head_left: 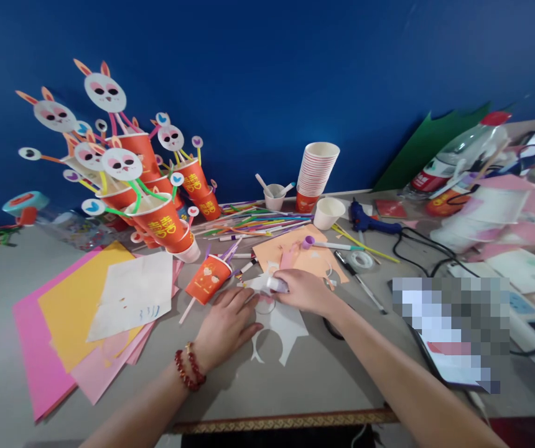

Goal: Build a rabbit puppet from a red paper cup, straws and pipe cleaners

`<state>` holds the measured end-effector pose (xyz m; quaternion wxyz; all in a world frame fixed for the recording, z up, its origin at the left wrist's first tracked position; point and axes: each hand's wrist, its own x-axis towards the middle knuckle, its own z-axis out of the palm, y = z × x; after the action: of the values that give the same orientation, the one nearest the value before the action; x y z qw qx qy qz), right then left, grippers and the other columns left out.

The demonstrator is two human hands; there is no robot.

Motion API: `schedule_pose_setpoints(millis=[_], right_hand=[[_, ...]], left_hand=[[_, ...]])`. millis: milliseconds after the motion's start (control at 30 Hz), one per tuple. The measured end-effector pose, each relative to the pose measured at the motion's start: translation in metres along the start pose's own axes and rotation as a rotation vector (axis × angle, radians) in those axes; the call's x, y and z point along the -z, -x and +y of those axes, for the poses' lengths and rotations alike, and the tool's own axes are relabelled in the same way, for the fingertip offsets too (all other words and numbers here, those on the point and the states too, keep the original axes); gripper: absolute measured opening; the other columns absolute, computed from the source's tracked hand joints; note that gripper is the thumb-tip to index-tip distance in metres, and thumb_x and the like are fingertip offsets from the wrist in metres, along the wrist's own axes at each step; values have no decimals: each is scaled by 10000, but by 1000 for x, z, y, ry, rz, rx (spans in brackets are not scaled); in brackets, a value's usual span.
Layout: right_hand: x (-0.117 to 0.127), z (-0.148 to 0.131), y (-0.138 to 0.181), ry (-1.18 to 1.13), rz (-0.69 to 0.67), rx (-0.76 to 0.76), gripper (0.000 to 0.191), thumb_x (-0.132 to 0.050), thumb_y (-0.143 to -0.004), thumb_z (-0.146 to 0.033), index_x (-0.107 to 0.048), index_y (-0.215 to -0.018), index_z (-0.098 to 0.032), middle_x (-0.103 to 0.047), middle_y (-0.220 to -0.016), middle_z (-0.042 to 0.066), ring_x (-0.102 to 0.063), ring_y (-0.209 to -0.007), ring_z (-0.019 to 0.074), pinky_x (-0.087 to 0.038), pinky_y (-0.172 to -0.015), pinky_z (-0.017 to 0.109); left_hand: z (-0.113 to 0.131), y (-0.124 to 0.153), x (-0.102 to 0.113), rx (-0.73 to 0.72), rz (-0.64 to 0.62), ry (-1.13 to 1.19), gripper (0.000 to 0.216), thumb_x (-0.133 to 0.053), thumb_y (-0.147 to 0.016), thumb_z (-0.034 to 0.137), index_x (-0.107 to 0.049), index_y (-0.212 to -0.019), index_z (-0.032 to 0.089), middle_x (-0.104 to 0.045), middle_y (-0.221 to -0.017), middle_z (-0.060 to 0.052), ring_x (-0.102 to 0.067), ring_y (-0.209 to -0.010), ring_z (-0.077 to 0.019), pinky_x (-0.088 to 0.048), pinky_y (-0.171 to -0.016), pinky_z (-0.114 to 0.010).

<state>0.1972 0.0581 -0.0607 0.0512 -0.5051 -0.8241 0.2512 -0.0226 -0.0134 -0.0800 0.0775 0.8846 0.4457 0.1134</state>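
Note:
My left hand (228, 323) lies flat, fingers stretched out, on a white paper cut-out (282, 326) on the grey table; a red bead bracelet is on its wrist. My right hand (305, 290) is closed round a small white stick-like thing (277, 284), its tip pressed to the top of the same cut-out. A red paper cup (208, 278) on a straw lies on its side just left of my hands. An orange paper sheet (295, 252) sits right behind them.
Finished red cup bunnies (122, 168) cluster at the back left. Pink, yellow and white sheets (85, 305) lie left. Coloured straws (253, 223), a stack of cups (316, 171), a blue glue gun (365, 219), tape roll (362, 259) and a bottle (463, 155) lie behind; a tablet (454, 361) sits right.

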Motion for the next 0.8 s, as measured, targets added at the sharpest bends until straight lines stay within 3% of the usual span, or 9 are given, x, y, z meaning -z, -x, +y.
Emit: schedule_pose_setpoints(millis=[167, 400, 800], right_hand=[[0, -1, 1, 1, 8, 5, 179, -674, -835, -390, -673, -885, -219, -737, -900, 38, -662, -824, 218, -283, -576, 242], [1, 1, 1, -8, -8, 13, 161, -703, -815, -366, -657, -863, -219, -727, -865, 23, -652, -796, 205, -293, -578, 231], [2, -4, 4, 2, -1, 17, 239, -715, -809, -435, -624, -837, -216, -695, -832, 16, -624, -759, 188, -278, -570, 229]], left_hand=[[2, -1, 2, 8, 4, 10, 448, -588, -921, 366, -527, -1320, 172, -584, -1304, -122, -530, -1195, -317, -490, -1010, -495], [-2, 0, 0, 34, 133, 185, 390, -567, -933, 287, -517, -1303, 177, -619, -1243, -121, -559, -1171, -267, -487, -1030, -448], [-3, 1, 1, 36, 146, 248, 333, -562, -918, 207, -575, -1249, 175, -640, -1217, -102, -566, -1143, -251, -484, -1018, -406]])
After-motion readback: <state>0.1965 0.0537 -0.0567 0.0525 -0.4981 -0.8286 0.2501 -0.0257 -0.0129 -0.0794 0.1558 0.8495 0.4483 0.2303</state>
